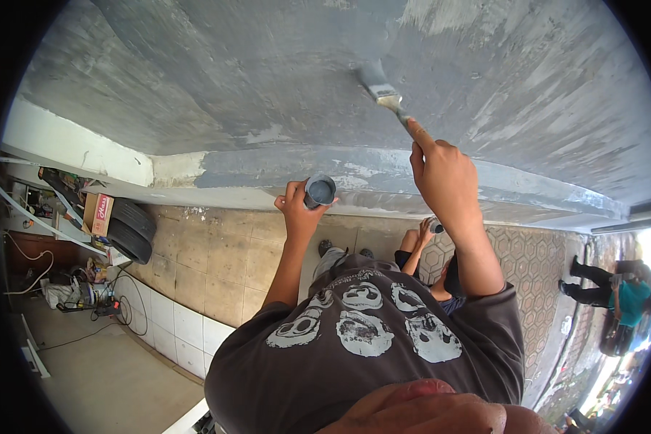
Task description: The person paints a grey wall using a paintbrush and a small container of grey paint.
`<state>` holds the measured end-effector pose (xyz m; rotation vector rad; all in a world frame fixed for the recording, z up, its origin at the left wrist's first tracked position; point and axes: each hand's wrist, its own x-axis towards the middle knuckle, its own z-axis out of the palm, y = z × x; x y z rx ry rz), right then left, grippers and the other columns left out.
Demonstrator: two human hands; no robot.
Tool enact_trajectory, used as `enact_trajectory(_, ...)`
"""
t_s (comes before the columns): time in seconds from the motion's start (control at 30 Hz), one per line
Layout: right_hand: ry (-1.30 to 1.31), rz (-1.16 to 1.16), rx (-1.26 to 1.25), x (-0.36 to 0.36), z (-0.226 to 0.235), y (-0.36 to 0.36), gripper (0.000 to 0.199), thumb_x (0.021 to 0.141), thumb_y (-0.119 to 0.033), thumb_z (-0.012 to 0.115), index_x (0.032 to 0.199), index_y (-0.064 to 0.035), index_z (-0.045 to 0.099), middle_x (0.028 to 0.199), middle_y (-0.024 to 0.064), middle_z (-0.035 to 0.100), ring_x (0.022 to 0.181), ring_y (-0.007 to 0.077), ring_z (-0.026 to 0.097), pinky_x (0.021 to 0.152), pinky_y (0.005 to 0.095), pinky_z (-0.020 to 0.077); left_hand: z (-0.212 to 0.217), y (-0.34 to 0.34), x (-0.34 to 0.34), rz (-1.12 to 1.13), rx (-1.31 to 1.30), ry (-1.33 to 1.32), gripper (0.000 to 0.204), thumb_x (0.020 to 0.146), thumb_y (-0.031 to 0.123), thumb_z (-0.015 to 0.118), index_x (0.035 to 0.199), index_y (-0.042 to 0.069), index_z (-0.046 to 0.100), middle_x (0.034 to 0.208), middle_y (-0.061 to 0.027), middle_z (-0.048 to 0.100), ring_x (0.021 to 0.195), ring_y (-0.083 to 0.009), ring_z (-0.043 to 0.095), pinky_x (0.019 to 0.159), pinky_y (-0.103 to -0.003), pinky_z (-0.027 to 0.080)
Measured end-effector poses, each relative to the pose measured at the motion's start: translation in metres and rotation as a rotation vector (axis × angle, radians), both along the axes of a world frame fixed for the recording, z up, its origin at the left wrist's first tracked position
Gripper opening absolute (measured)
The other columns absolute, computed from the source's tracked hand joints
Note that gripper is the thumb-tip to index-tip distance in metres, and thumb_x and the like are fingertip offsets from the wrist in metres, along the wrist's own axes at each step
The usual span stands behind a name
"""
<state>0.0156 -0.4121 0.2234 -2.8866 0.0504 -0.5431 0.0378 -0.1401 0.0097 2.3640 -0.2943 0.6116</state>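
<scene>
**Brush up on the grey surface, paint cup held below**

My right hand [447, 177] is closed tight around the handle of a paintbrush [385, 92], index finger laid along the shaft to steer it. The grip sits low on the handle, just under the metal ferrule, which seems the right place: a brush like this is light and stiff in the handle but soft at the bristles, so holding near the head should give control over how hard the tip presses. The bristles touch the grey painted surface [267, 72] overhead, loaded with grey paint; I judge the handle could get slick where paint runs down it.

My left hand [296, 210] wraps around a small round cup [320, 192] of grey paint, fingers curled about its side wall, mouth held roughly level. It looks light, but liquid inside will slosh, so I judge it wants a firm, upright hold around the wall, not the rim.

Further out, a paler ledge [282, 170] runs under the painted area, with bare whitish patches beside it. Below are a tiled wall [217, 260], stacked tyres [132, 230] and a cardboard box [98, 213] at left; another person [618, 296] stands well apart at right
</scene>
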Motion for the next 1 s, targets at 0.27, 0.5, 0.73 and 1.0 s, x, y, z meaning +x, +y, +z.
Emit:
enact_trajectory(0.27, -0.351, 0.078, 0.058, 0.008, 0.069, -0.022, 0.031, 0.101, -0.017, 0.065, 0.131, -0.0192, 0.073, 0.089, 0.0141, 0.077, 0.068, 0.0252, 0.073, 0.063, 0.0395, 0.0555, 0.006, 0.0, -0.003, -0.019, 0.001, -0.016, 0.069, 0.064, 0.047, 0.096, 0.114, 0.008, 0.069, 0.107, -0.0016, 0.063, 0.099, -0.0189, 0.059, 0.089, -0.042, 0.027)
enact_trajectory(0.5, -0.965, -0.144, 0.061, 0.013, 0.17, -0.026, 0.035, 0.106, -0.013, 0.059, 0.141, -0.0063, 0.064, 0.128, 0.0177, 0.072, 0.114, 0.0269, 0.072, 0.092, 0.0358, 0.0599, 0.014, -0.007, -0.002, -0.052, 0.0, -0.027, 0.067, 0.064, 0.046, 0.096, 0.113, 0.008, 0.07, 0.108, -0.0015, 0.063, 0.101, -0.019, 0.059, 0.089, -0.042, 0.027)
enact_trajectory(0.73, -0.369, -0.057, -0.153, 0.01, 0.067, -0.028, 0.043, 0.1, -0.017, 0.063, 0.143, -0.0207, 0.063, 0.065, 0.0091, 0.065, 0.051, 0.0247, 0.064, 0.048, 0.04, 0.052, -0.004, 0.007, -0.012, -0.006, -0.008, -0.018, 0.07, 0.063, 0.045, 0.096, 0.116, 0.007, 0.07, 0.108, -0.0025, 0.062, 0.098, -0.0196, 0.06, 0.088, -0.043, 0.028)
enact_trajectory(1.0, -0.025, -0.023, -0.025, -0.002, 0.039, -0.027, 0.033, 0.1, -0.017, 0.062, 0.131, -0.0188, 0.071, 0.074, 0.0187, 0.07, 0.066, 0.034, 0.071, 0.062, 0.0453, 0.0552, -0.008, 0.011, -0.007, -0.014, 0.02, -0.022, 0.073, 0.062, 0.046, 0.096, 0.118, 0.007, 0.069, 0.107, -0.0027, 0.061, 0.095, -0.0208, 0.059, 0.088, -0.041, 0.029)
